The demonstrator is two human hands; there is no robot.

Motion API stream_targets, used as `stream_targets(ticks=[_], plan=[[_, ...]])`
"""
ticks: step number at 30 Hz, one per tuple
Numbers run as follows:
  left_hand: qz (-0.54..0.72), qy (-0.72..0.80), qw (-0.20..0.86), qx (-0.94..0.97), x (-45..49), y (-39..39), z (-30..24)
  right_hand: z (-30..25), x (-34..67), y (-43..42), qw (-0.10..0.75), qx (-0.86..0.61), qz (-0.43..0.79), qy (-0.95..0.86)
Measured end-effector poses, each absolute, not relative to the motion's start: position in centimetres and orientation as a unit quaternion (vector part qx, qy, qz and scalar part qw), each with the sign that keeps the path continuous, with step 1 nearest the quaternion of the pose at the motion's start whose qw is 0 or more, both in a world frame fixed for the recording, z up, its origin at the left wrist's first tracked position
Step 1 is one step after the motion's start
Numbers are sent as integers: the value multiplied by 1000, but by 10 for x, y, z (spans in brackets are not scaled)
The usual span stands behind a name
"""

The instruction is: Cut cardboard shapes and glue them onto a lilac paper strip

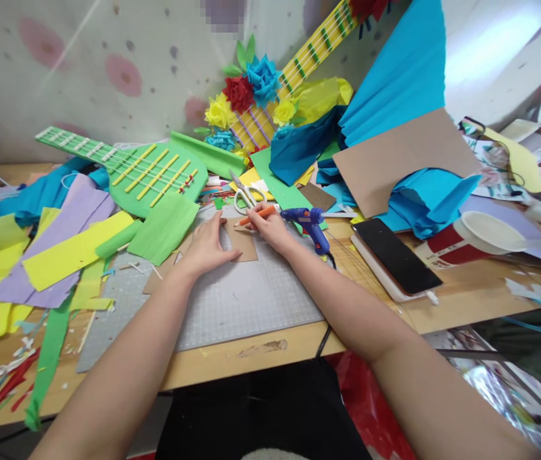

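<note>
Matt cardboard piece (247,248) (smooth), glossy phone (395,255).

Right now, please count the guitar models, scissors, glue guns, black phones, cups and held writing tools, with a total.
Guitar models: 2
Scissors: 1
Glue gun: 1
Black phone: 1
Cup: 1
Orange writing tool, right hand: 1
Total: 7

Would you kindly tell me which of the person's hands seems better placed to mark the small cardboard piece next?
Probably the right hand: it holds the orange pencil, tip toward the cardboard piece. The left hand, without a pencil, seems better suited to steadying.
</note>
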State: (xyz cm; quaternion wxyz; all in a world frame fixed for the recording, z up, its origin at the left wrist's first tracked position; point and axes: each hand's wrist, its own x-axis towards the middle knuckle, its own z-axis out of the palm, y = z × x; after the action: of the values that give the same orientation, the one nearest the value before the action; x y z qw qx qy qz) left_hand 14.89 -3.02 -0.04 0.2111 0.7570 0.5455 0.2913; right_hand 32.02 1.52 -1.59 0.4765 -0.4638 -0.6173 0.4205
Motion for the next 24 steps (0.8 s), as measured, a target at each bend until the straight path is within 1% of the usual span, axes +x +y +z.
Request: stream_targets(ticks=[6,13,19,24], plan=[[288,554,210,753,151,-30,1,-15,321,13,458,-463,394,-649],[291,553,184,759,152,-29,0,-11,319,10,458,-436,413,-655],[304,547,187,757,151,-28,-3,-13,319,11,449,-442,403,-664],[278,559,178,761,151,-29,0,-13,320,12,445,-452,383,-672]])
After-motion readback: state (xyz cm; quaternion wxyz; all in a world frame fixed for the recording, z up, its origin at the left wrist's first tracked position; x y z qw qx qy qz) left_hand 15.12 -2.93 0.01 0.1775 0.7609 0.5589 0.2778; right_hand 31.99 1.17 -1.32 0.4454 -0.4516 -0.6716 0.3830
